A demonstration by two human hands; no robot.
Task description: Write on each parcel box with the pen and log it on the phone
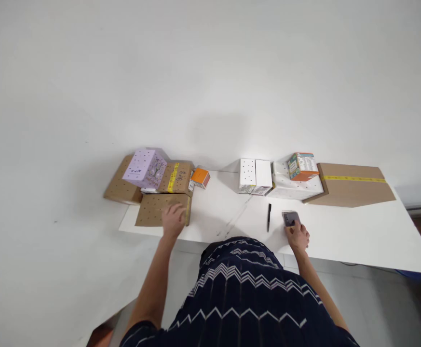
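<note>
My left hand (173, 220) rests over a flat brown cardboard box (150, 212) at the left of the table, near its yellow-taped end. Its fingers reach forward, slightly blurred, and are not wrapped around the box. At the right, my right hand (297, 235) has its fingers at the near end of a grey smartphone (290, 218), gripping its edge. To the left of the phone, a black marker pen (269, 217) lies on the white tabletop.
On the left stand a lilac box (141, 166), a taped brown box (165, 178), another brown box (121, 185) and a small orange box (200, 178). White boxes (255, 176), a dotted white box (286, 188), an orange-and-teal box (303, 166) and a long brown box (358, 188) line the wall.
</note>
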